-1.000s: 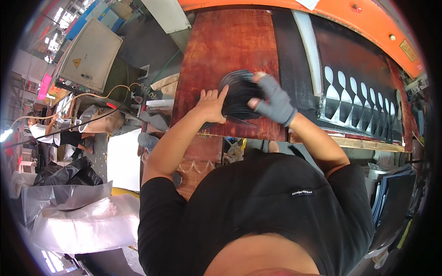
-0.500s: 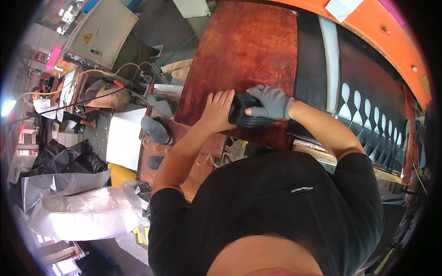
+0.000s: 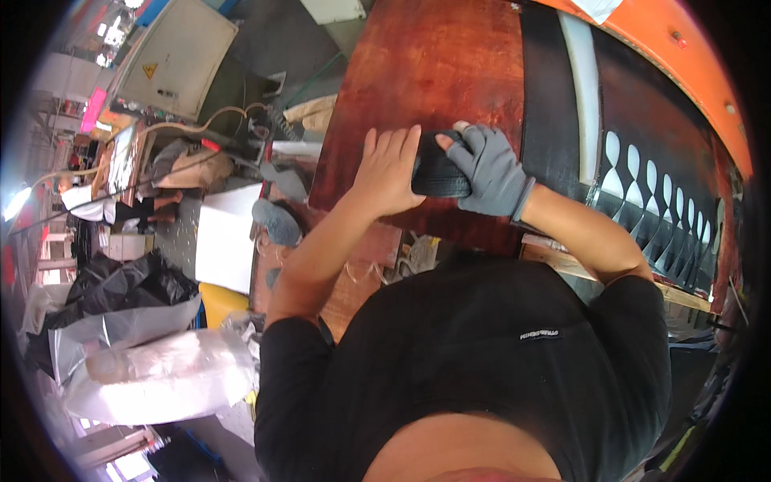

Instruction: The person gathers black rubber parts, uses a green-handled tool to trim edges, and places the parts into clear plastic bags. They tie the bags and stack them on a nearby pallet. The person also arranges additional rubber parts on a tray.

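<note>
A thick stack of thin black sheets [image 3: 443,178] is held between my two hands above the reddish-brown tabletop [image 3: 426,72]. My bare left hand [image 3: 391,170] presses against the stack's left end, fingers pointing away from me and thumb at its near edge. At the right end, my right hand [image 3: 494,173] in a grey glove grips the stack; a bare thumb tip shows over its top. The palm sides of both hands are hidden. Whether the stack's underside touches the tabletop, I cannot tell.
On the right lies a black panel with a row of pale twisted-looking cutouts [image 3: 654,201], beside a white strip [image 3: 580,96]. An orange machine part [image 3: 691,56] borders the far right. Grey shoe-shaped pieces [image 3: 277,222] are left of my arm. A person [image 3: 88,201] is at far left.
Both hands have moved the black stack slightly away from me. My right hand has shifted from over its top to its right end, and my left fingers point more straight ahead.
</note>
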Tool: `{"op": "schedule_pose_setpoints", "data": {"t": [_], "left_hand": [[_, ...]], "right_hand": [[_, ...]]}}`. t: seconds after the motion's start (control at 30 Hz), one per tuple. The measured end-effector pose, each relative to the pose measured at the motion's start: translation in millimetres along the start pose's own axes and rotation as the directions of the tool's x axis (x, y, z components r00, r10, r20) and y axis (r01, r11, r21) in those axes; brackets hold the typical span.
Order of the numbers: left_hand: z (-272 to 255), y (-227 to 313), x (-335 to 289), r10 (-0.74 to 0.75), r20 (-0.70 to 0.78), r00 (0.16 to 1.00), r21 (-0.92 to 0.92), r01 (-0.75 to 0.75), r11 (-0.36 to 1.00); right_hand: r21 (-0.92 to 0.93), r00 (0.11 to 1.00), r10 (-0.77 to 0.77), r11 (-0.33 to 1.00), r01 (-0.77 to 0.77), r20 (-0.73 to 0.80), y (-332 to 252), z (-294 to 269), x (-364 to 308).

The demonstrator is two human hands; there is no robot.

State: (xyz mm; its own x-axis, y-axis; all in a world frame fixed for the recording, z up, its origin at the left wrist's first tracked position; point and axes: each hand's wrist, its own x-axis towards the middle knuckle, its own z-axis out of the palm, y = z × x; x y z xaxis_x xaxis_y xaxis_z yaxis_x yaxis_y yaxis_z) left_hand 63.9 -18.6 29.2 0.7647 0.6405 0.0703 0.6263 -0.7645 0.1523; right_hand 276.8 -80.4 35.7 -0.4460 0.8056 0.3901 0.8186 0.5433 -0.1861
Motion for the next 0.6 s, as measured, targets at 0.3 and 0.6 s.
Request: {"op": "schedule_pose_setpoints", "data": {"t": [0.3, 0.6], "left_hand": [[59.0, -48.8, -27.1, -0.547, -0.146, 0.824, -0.769, 0.254, 0.587], [86.8, -42.9, -9.5, -0.354, -0.283, 0.891, -0.595, 0.127, 0.794]], "right_hand": [[-0.153, 0.906, 0.094, 0.988, -0.033, 0.413, 8.8, 24.9, -8.1], [0.014, 0.951, 0.055, 0.998, -0.062, 0.304, 10.0, 27.3, -10.2]]}}
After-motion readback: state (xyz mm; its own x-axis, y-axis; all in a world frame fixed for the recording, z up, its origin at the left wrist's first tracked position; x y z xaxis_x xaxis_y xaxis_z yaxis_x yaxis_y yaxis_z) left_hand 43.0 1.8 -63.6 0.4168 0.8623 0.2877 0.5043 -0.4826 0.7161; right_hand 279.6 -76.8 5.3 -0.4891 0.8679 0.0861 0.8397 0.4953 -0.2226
